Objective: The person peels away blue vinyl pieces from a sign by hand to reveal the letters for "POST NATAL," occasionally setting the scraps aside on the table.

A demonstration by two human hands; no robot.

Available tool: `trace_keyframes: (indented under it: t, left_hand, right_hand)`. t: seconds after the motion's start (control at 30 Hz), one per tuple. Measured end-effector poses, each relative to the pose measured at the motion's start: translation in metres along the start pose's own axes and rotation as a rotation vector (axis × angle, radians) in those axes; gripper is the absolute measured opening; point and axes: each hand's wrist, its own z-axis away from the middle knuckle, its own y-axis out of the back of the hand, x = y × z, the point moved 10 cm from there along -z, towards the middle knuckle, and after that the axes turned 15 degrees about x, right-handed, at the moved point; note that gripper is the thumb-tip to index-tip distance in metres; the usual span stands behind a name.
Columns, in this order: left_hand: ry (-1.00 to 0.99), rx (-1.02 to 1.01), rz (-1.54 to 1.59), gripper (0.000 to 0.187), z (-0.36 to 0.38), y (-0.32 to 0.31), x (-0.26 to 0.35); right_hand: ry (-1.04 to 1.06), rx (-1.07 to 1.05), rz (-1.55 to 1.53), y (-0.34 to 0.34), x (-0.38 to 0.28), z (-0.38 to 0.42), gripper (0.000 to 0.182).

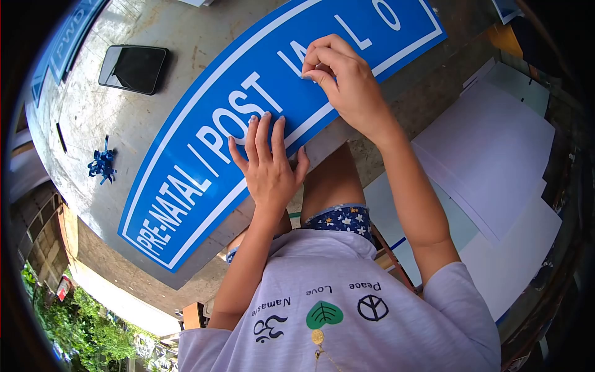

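Note:
A long blue sign (180,180) with a white border lies slantwise before me; its white letters read "PRE-NATAL / POST", then part of a letter, "L" and "O". My left hand (270,164) rests palm down on the sign below "POST", fingers spread and fingertips on the "OST" letters. At the gap after "POST", my right hand (344,77) has thumb and forefinger pinched together beside a white letter (300,59) partly covered by the hand. What the pinch holds, if anything, is too small to make out.
A black phone (133,69) lies on the grey metal table (186,31) beyond the sign. Nearby is a blue curled bundle of strips (102,162). Another blue sign (69,46) is at the far left. White sheets (489,155) are stacked low on the right.

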Motion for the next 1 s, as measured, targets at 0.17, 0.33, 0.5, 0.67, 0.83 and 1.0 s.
trace_keyframes:
  t: [0.17,0.33,0.5,0.67,0.83,1.0]
  left_hand:
    - [0.003,-0.003,0.004,0.061,0.0,0.0,-0.001]
    - [0.087,-0.033,0.109,0.058,-0.008,0.007,-0.002]
    - [0.247,0.029,0.371,0.046,-0.054,0.012,-0.016]
    - [0.006,0.026,0.553,0.021,-0.113,-0.02,-0.004]
    - [-0.256,-0.044,0.563,0.013,-0.126,-0.037,0.009]
    - [-0.195,-0.139,0.693,0.011,-0.125,-0.049,0.001]
  right_hand:
    - [-0.06,0.037,0.086,0.003,-0.002,-0.001,0.002]
    - [-0.087,0.043,0.067,0.001,0.004,-0.003,0.001]
    - [-0.102,0.002,0.047,-0.001,-0.001,-0.009,0.008]
    - [0.003,0.031,0.118,0.002,-0.019,-0.014,0.003]
    - [0.252,0.189,0.31,0.022,-0.028,-0.011,0.013]
    - [-0.181,0.422,0.027,0.035,0.025,0.014,0.022]
